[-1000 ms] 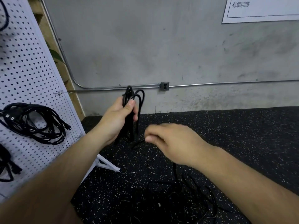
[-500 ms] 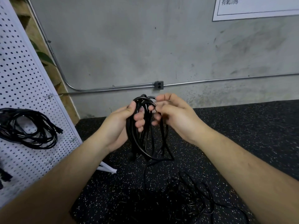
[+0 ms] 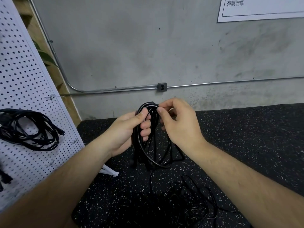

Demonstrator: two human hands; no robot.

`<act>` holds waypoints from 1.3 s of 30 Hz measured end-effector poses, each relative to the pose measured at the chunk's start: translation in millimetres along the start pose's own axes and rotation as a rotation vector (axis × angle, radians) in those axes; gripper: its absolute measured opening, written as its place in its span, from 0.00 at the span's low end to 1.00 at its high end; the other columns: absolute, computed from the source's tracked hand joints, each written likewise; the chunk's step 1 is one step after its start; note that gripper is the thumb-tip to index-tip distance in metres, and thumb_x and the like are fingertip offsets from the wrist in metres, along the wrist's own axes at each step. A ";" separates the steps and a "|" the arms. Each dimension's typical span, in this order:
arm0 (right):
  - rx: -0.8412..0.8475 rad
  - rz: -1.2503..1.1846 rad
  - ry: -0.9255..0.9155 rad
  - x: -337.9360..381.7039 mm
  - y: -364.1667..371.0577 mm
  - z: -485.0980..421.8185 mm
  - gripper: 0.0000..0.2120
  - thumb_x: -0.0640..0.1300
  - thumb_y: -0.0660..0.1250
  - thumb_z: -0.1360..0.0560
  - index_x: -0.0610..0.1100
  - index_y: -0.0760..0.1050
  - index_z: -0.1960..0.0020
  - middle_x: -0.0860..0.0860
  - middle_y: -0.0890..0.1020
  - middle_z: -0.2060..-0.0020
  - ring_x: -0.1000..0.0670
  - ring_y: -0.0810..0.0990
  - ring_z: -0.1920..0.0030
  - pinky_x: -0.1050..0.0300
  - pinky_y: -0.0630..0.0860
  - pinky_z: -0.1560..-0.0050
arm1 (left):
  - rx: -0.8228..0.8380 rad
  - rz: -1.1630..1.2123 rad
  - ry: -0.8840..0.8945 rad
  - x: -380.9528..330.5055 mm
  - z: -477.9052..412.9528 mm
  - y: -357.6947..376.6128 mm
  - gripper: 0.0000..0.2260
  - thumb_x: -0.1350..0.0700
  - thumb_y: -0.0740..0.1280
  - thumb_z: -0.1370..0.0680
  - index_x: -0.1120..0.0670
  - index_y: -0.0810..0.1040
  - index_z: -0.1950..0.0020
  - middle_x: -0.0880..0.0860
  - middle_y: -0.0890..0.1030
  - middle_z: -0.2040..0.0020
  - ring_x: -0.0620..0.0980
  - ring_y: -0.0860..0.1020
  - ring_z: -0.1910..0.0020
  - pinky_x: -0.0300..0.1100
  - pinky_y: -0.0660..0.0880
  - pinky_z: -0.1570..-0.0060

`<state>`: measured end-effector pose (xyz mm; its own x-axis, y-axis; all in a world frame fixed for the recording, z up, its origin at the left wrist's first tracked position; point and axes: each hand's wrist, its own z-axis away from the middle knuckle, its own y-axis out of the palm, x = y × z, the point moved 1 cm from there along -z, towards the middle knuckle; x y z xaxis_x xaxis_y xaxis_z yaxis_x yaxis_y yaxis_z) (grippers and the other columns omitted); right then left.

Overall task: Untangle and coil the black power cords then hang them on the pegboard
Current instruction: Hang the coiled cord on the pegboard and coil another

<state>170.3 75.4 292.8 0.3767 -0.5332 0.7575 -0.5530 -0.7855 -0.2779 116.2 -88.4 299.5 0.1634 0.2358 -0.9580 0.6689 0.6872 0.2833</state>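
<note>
Black cord loops (image 3: pixel 153 145) gripped by left hand (image 3: pixel 126 129); right hand (image 3: pixel 177 122) pinches top.

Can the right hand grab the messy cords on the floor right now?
Probably, but not yet: the right hand is pinching the coiled cord that the left hand holds. Nothing blocks the floor pile below.

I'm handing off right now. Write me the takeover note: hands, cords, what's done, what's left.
Hands: the left hand grips the half-made coil near its top, with the loops hanging down. The right hand pinches the coil's top loop with its fingers.
Cords: a strand appears to trail from the coil to the tangled pile on the floor.
Done: one coiled cord hangs on the pegboard.
Left: finish this coil, hang it, then work through the pile.
</note>
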 end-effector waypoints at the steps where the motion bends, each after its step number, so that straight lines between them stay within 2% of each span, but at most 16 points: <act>1: -0.009 -0.003 -0.018 2.2 0.7 -0.2 0.01 0.46 0.69 0.20 0.50 0.78 0.50 0.55 0.80 0.54 0.50 0.81 0.53 0.45 0.82 0.53 | -0.011 0.005 0.016 -1.0 0.8 1.9 0.12 0.48 0.67 0.20 0.57 0.73 0.48 0.49 0.67 0.66 0.46 0.66 0.69 0.39 0.68 0.66; 7: -0.034 0.053 -0.067 -1.1 -2.6 7.2 0.07 0.51 0.66 0.20 0.50 0.72 0.45 0.54 0.76 0.52 0.55 0.76 0.55 0.62 0.74 0.53 | -0.091 0.082 0.092 -15.8 2.7 4.2 0.10 0.50 0.64 0.20 0.56 0.73 0.53 0.47 0.65 0.68 0.44 0.65 0.71 0.37 0.67 0.69; 11: 0.145 -0.123 0.197 -25.9 -3.9 19.7 0.07 0.45 0.62 0.25 0.52 0.70 0.48 0.52 0.77 0.55 0.59 0.75 0.58 0.64 0.73 0.55 | -0.178 0.131 0.143 -24.5 2.2 -7.7 0.09 0.49 0.63 0.20 0.55 0.72 0.52 0.46 0.65 0.69 0.43 0.65 0.72 0.37 0.67 0.71; 15: 0.265 -0.216 0.486 -51.4 10.7 39.2 0.14 0.34 0.65 0.23 0.49 0.70 0.42 0.48 0.79 0.48 0.54 0.76 0.56 0.57 0.74 0.55 | -0.217 0.179 0.160 -31.1 1.5 -19.9 0.10 0.49 0.61 0.17 0.54 0.71 0.53 0.46 0.65 0.69 0.43 0.65 0.72 0.36 0.68 0.71; 17: 0.382 -0.235 0.635 -60.5 25.8 49.7 0.18 0.37 0.70 0.24 0.52 0.71 0.39 0.52 0.80 0.43 0.55 0.78 0.48 0.56 0.74 0.47 | -0.222 0.208 0.169 -33.3 1.8 -23.1 0.10 0.49 0.61 0.16 0.53 0.71 0.53 0.45 0.65 0.69 0.43 0.65 0.73 0.36 0.68 0.71; 19: 0.499 -0.234 0.689 -65.0 44.1 60.3 0.16 0.41 0.71 0.22 0.53 0.73 0.38 0.55 0.80 0.40 0.56 0.77 0.40 0.57 0.71 0.38 | -0.220 0.232 0.178 -34.4 2.2 -24.8 0.10 0.49 0.60 0.16 0.53 0.71 0.53 0.45 0.65 0.69 0.42 0.65 0.73 0.36 0.67 0.70; 20: 0.529 -0.234 0.690 -66.4 53.2 64.4 0.13 0.42 0.70 0.21 0.52 0.74 0.39 0.56 0.80 0.41 0.57 0.77 0.40 0.61 0.71 0.40 | -0.221 0.237 0.180 -34.2 2.7 -25.6 0.11 0.49 0.60 0.16 0.53 0.71 0.53 0.45 0.65 0.69 0.42 0.65 0.73 0.36 0.67 0.70; 22: 0.536 -0.193 0.660 -65.1 68.8 69.4 0.06 0.43 0.64 0.17 0.47 0.74 0.40 0.56 0.81 0.51 0.63 0.79 0.57 0.70 0.72 0.56 | -0.224 0.232 0.188 -32.9 3.4 -27.3 0.11 0.48 0.60 0.16 0.53 0.71 0.53 0.45 0.65 0.68 0.42 0.65 0.72 0.36 0.67 0.70; 23: 0.534 -0.152 0.657 -62.4 73.7 70.8 0.07 0.43 0.60 0.15 0.44 0.74 0.40 0.56 0.81 0.56 0.62 0.76 0.66 0.68 0.72 0.64 | -0.226 0.222 0.195 -32.0 3.5 -28.5 0.11 0.48 0.60 0.16 0.53 0.71 0.53 0.45 0.65 0.68 0.43 0.65 0.72 0.36 0.68 0.70; 24: 0.542 -0.127 0.668 -61.6 77.4 71.7 0.08 0.45 0.58 0.14 0.44 0.74 0.41 0.55 0.82 0.59 0.59 0.76 0.68 0.64 0.74 0.64 | -0.235 0.208 0.205 -31.3 3.3 -30.1 0.11 0.48 0.60 0.16 0.53 0.71 0.53 0.46 0.66 0.68 0.43 0.65 0.72 0.36 0.68 0.70; 26: 0.557 -0.111 0.698 -60.7 80.7 72.8 0.07 0.47 0.57 0.14 0.44 0.70 0.43 0.50 0.85 0.59 0.51 0.83 0.60 0.49 0.82 0.49 | -0.275 0.157 0.230 -30.1 2.7 -34.9 0.10 0.49 0.61 0.16 0.54 0.71 0.53 0.46 0.66 0.67 0.43 0.66 0.71 0.37 0.68 0.68; 27: 0.552 -0.091 0.707 -58.2 79.8 72.9 0.06 0.47 0.57 0.14 0.44 0.68 0.43 0.48 0.86 0.58 0.47 0.85 0.58 0.45 0.81 0.45 | -0.304 0.121 0.246 -29.7 2.1 -38.0 0.10 0.49 0.61 0.16 0.54 0.71 0.53 0.47 0.66 0.67 0.44 0.66 0.70 0.38 0.68 0.67; 30: 0.536 0.126 0.605 -44.5 69.3 67.9 0.08 0.48 0.57 0.15 0.43 0.67 0.44 0.44 0.83 0.58 0.48 0.82 0.64 0.44 0.82 0.55 | -0.392 -0.038 0.296 -27.7 -0.2 -48.0 0.10 0.49 0.61 0.15 0.53 0.70 0.52 0.46 0.69 0.67 0.44 0.68 0.68 0.39 0.68 0.63; 33: 0.613 0.413 0.355 -24.0 53.7 57.5 0.09 0.45 0.57 0.17 0.42 0.69 0.40 0.47 0.80 0.54 0.51 0.78 0.61 0.55 0.75 0.64 | -0.443 -0.183 0.318 -26.2 -3.0 -54.4 0.10 0.50 0.60 0.15 0.52 0.70 0.53 0.45 0.70 0.67 0.44 0.70 0.67 0.40 0.69 0.62; 36: 0.721 0.506 0.158 0.0 33.3 48.9 0.17 0.40 0.58 0.19 0.45 0.71 0.32 0.48 0.79 0.44 0.49 0.79 0.49 0.55 0.76 0.53 | -0.452 -0.266 0.321 -24.0 -4.8 -53.5 0.10 0.50 0.61 0.15 0.52 0.70 0.53 0.46 0.72 0.66 0.45 0.71 0.66 0.40 0.70 0.61; 39: 0.775 0.678 -0.076 22.2 10.5 39.6 0.29 0.34 0.60 0.23 0.56 0.70 0.27 0.57 0.78 0.38 0.51 0.79 0.40 0.53 0.78 0.42 | -0.450 -0.371 0.319 -19.1 -5.7 -45.7 0.10 0.52 0.60 0.14 0.52 0.71 0.54 0.46 0.73 0.66 0.46 0.73 0.65 0.41 0.71 0.60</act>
<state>202.3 42.9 283.3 0.2249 -0.9369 0.2675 -0.0462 -0.2845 -0.9576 78.4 -120.4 305.2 -0.2879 0.0725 -0.9549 0.2602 0.9655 -0.0051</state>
